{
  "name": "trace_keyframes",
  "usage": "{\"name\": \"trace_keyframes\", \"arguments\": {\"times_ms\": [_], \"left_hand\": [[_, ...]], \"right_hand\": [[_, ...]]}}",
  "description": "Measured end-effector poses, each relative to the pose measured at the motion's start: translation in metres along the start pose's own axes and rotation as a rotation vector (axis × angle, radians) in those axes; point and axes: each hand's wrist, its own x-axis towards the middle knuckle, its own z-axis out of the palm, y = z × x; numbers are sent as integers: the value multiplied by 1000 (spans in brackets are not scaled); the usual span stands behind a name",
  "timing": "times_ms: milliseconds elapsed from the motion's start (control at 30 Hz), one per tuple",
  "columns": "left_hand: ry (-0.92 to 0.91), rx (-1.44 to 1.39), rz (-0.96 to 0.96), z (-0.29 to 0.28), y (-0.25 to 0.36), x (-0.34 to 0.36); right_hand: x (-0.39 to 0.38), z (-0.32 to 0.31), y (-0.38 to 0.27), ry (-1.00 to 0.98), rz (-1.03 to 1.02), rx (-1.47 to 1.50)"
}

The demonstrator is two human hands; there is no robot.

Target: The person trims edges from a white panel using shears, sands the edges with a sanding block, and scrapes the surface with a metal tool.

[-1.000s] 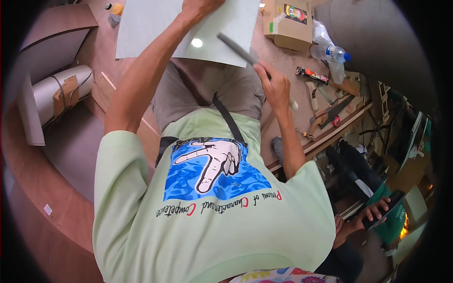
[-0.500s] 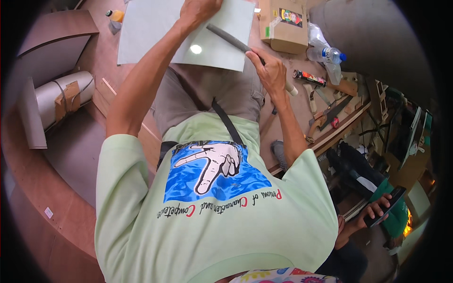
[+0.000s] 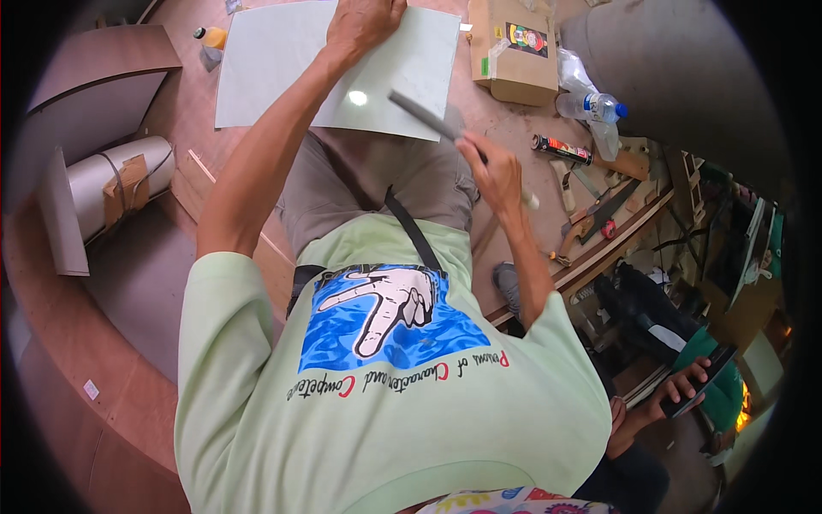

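Grips a long grey tool in the right hand near upper centre, fingers clamped around it, with a pale handle end poking out below and the far tip slanting over a white sheet; cannot tell whether touching. Rests the left hand on that sheet, near its top edge at the upper middle of the frame; cannot tell from this angle whether pinching or only pressing. Wears a pale green shirt across the middle, printed with a blue panel showing a pointing-finger drawing and, beneath, dark script with red capitals, upside down in the frame. At upper right, on the brown surface, a cardboard box bearing a colourful picture sticker plus small green and yellow labels. Below that, a clear bottle with blue cap and blue-and-white label, then a dark tube wrapped in red and orange print, blurred lettering. Farther down at right, a saw. At lower left, on a curved board, a little white label, too small to read. At lower right, in another person's hand, a dark phone.
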Motion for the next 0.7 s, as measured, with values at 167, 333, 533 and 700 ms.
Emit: {"name": "trace_keyframes", "arguments": {"times_ms": [167, 333, 533, 700], "left_hand": [[4, 55, -8, 2, -2, -5], [15, 39, 7, 2, 0, -5], [74, 24, 82, 5, -2, -5], [-4, 24, -16, 12, -5, -2]], "right_hand": [[8, 5, -5, -18, 79, 47], [39, 1, -12, -38, 40, -56], [6, 4, 1, -21, 68, 54], [56, 6, -11, 2, 33, 12]]}}
